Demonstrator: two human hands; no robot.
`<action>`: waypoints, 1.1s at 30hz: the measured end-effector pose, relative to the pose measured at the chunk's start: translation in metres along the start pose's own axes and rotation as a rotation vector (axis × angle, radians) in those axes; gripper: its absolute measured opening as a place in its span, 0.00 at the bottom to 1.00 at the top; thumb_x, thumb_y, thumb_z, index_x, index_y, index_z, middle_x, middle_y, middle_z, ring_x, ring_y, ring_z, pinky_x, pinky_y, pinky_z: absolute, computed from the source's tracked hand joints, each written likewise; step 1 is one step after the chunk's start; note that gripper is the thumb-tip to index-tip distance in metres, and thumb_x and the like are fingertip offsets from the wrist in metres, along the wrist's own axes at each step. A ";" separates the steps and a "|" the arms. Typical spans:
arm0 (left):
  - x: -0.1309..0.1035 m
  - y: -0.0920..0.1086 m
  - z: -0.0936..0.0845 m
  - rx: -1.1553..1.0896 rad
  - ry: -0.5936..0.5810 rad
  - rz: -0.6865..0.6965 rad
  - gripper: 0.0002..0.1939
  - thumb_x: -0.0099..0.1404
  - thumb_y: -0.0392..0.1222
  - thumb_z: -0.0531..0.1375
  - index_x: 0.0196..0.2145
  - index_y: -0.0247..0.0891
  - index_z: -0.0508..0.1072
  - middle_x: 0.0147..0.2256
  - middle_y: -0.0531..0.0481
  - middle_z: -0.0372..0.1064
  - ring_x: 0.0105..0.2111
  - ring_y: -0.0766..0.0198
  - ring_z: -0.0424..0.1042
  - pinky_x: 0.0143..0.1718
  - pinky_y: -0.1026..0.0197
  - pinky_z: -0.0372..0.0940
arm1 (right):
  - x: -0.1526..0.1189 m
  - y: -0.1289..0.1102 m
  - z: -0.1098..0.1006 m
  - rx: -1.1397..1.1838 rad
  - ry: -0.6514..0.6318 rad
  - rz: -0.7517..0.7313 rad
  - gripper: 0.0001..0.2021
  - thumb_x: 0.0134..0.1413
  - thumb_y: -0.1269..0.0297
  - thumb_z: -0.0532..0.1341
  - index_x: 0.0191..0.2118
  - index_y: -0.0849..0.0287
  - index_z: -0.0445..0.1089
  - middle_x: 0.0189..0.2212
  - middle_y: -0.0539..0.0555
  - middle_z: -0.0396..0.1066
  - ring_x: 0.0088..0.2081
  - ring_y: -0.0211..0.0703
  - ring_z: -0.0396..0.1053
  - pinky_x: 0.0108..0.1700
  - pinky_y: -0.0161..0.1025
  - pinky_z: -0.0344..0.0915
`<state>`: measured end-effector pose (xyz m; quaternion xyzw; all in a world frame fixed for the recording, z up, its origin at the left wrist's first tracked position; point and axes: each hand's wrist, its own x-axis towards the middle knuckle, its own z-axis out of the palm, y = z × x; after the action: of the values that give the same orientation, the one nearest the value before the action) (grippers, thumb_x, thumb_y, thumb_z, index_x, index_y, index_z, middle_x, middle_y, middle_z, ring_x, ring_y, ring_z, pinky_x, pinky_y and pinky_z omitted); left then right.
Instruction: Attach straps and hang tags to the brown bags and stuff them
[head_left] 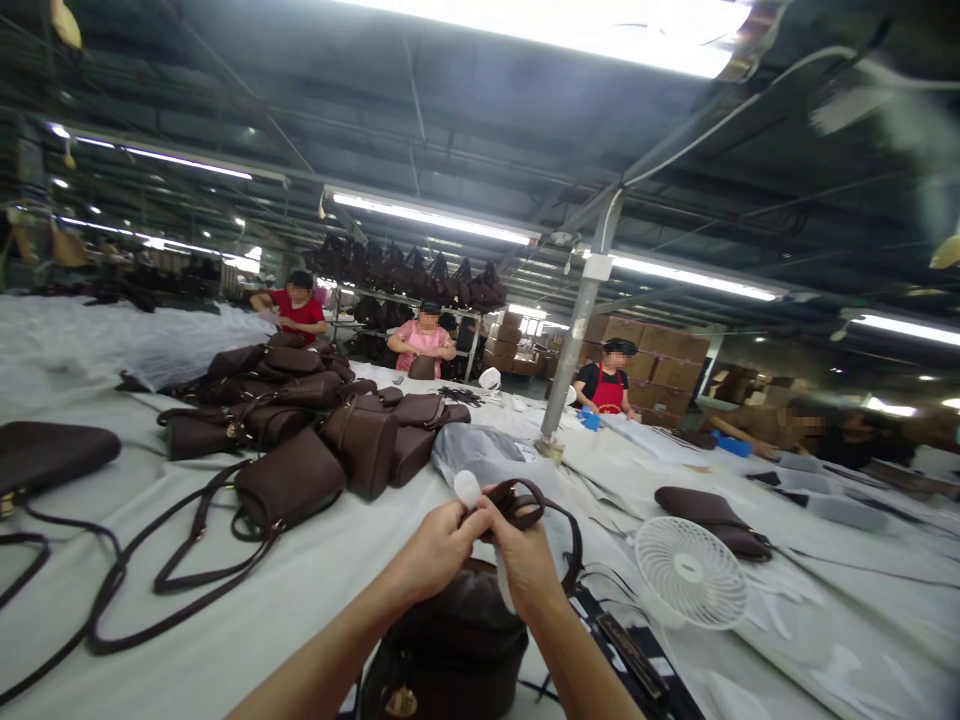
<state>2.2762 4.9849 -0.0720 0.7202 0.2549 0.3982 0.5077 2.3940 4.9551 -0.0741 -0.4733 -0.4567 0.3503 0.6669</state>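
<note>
My left hand pinches a thin white strip whose rounded end sticks up above the fingers. Closed beside it, with the two touching, my right hand grips a looped dark brown strap with a small metal fitting. More of the white material hangs down along the right palm. Directly below both hands a dark brown bag stands on the white-covered table, a gold-coloured fitting low on its front. My forearms cover part of its sides.
Brown bags lie heaped on the left, their long straps trailing over the table. To the right are a white fan and another brown bag. Clear plastic lies ahead, near a metal post. Several people work beyond.
</note>
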 end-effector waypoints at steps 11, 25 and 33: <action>0.013 -0.007 -0.003 0.304 0.241 0.177 0.17 0.67 0.47 0.49 0.36 0.38 0.74 0.33 0.45 0.74 0.35 0.56 0.71 0.40 0.59 0.63 | -0.002 -0.008 -0.004 0.040 -0.025 0.162 0.26 0.36 0.49 0.70 0.39 0.59 0.68 0.32 0.55 0.74 0.31 0.44 0.72 0.25 0.35 0.67; 0.024 -0.006 0.008 0.186 0.186 0.179 0.18 0.63 0.50 0.52 0.23 0.36 0.71 0.23 0.49 0.68 0.27 0.59 0.67 0.31 0.62 0.59 | -0.023 -0.030 -0.043 -0.223 -0.346 -0.161 0.18 0.43 0.62 0.68 0.44 0.55 0.73 0.34 0.51 0.74 0.35 0.45 0.74 0.36 0.38 0.71; 0.018 0.000 0.013 0.100 0.130 0.207 0.17 0.63 0.47 0.54 0.26 0.32 0.75 0.23 0.51 0.67 0.26 0.64 0.62 0.28 0.64 0.55 | -0.014 -0.046 -0.045 -0.118 -0.149 -0.026 0.23 0.43 0.45 0.67 0.36 0.60 0.69 0.26 0.52 0.71 0.24 0.38 0.70 0.14 0.27 0.55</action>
<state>2.2971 4.9916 -0.0683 0.7396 0.2312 0.4812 0.4099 2.4330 4.9140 -0.0404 -0.4785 -0.5311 0.3484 0.6063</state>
